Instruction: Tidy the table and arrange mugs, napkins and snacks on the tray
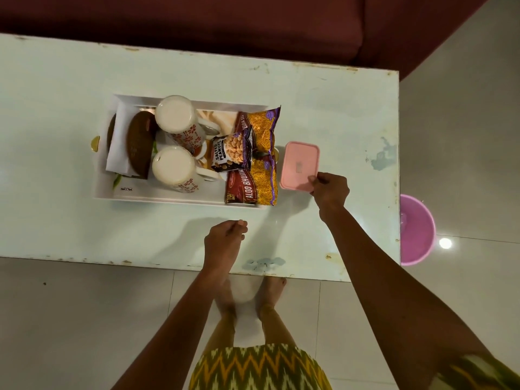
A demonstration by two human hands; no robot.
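Observation:
A white tray (104, 181) stands on the pale table (56, 108). In it are two upside-down white mugs with red flowers (180, 122) (176, 170), a white napkin (119, 142) with a brown leaf-shaped piece (139, 144) on it, a salted peanuts packet (229, 153) and two snack packets (260, 130) (250, 188). Just right of the tray lies a pink lidded box (299, 164); my right hand (329, 190) pinches its near right corner. My left hand (225, 240) hovers over the table's front edge, fingers curled loosely, holding nothing.
A dark red sofa (253, 21) runs along the far side of the table. A pink bucket (416, 229) stands on the tiled floor past the table's right edge. My bare feet are at the table's front edge.

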